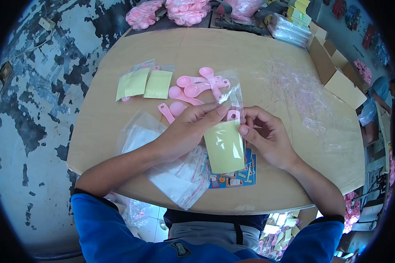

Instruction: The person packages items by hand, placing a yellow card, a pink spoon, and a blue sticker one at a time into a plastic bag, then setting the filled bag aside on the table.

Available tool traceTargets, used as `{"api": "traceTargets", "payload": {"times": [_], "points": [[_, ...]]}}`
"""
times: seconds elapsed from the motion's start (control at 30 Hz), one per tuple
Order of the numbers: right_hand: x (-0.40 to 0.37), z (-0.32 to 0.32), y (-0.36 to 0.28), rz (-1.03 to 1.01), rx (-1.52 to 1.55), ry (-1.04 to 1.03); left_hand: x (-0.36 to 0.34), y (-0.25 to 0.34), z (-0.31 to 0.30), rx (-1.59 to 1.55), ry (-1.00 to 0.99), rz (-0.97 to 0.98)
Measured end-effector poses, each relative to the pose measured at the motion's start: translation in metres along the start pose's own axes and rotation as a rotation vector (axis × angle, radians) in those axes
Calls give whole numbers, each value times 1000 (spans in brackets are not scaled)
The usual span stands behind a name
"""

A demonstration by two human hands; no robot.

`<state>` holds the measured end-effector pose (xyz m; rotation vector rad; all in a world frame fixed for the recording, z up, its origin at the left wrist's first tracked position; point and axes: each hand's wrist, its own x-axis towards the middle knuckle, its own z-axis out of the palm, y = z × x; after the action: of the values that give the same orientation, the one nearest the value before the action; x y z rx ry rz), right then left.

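Between my two hands is a clear plastic bag (226,147) with a pale yellow card and a pink spoon inside; the spoon's holed handle end (233,115) shows above the card. My left hand (202,120) pinches the bag near its upper left side. My right hand (267,136) has its fingers closed on the right edge. Just beyond my left hand lie several loose pink spoons (197,87). Under my left forearm is a stack of clear plastic bags (180,171). Blue printed cards (245,175) lie partly hidden beneath the held bag.
Two filled bags with yellow cards (158,84) lie at the upper left. Thin clear plastic strands (303,96) are heaped on the right. An open cardboard box (338,70) stands by the right edge; pink mesh puffs (186,11) sit behind the table. Another person (379,94) is at far right.
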<state>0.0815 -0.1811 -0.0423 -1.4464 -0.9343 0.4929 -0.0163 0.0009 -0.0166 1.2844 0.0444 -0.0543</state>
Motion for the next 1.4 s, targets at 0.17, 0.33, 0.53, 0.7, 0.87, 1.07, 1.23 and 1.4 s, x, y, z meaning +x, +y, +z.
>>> {"api": "traceTargets", "payload": {"times": [0.17, 0.33, 0.53, 0.7, 0.87, 1.07, 1.23, 1.4], "points": [[0, 2, -2, 51, 97, 33, 3, -3, -7, -10, -4, -31], [0, 4, -8, 58, 153, 64, 3, -10, -10, -1, 9, 13], [1, -4, -10, 62, 120, -84, 0, -6, -10, 36, -63, 54], [-1, -1, -12, 76, 154, -41, -3, -5, -7, 215, -69, -33], [-1, -6, -6, 74, 89, -55, 2, -9, -13, 154, -139, 19], [-1, -8, -3, -10, 94, 21, -1, 8, -12, 231, -176, 114], [-1, -10, 1, 6, 4, 59, 4, 6, -19, 329, -116, 125], [0, -12, 2, 8, 24, 38, 5, 6, -19, 362, -92, 139]]}}
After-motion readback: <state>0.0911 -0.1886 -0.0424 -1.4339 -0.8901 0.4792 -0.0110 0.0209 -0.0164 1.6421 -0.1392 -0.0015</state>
